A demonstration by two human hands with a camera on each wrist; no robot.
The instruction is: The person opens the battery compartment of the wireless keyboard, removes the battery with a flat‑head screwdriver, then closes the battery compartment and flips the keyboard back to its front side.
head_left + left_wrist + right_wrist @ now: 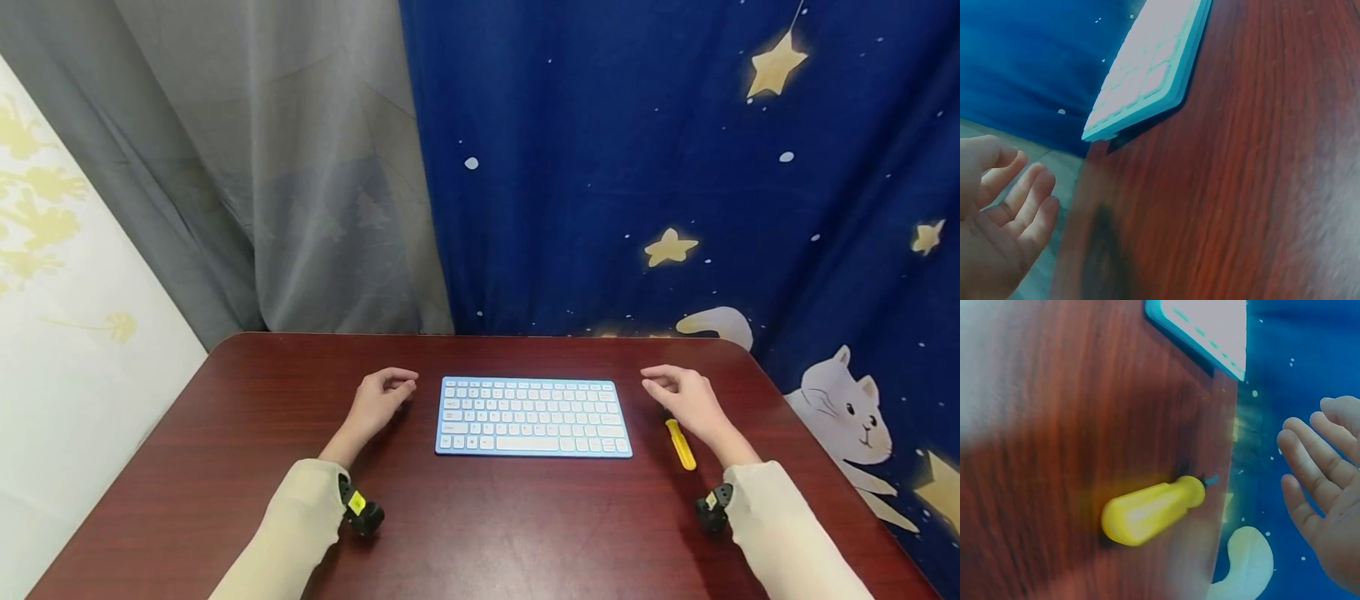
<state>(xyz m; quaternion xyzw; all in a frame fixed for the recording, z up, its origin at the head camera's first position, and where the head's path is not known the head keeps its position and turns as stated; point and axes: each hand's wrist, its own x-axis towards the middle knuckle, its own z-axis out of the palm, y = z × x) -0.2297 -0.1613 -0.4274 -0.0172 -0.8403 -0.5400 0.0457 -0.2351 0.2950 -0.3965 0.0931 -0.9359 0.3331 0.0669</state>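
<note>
A light blue keyboard [534, 418] with white keys lies flat on the table, between the two hands. Left of it is my left hand [381, 400], its fingers loosely bent and holding nothing. My right hand [684, 398] hovers to the right of the keyboard, also relaxed, with nothing in its grasp. Just below that hand lies a screwdriver with a yellow handle [681, 445]; the hand hides most of its shaft in the head view. In the right wrist view the yellow handle [1147, 512] shows apart from the fingers [1313, 456].
The dark red wooden table [480, 517] ends at a far edge in front of a blue star-patterned curtain [570, 167] and a grey curtain [330, 183]. A pale wall panel [60, 350] borders the left side. Each wrist carries a small black camera [366, 515].
</note>
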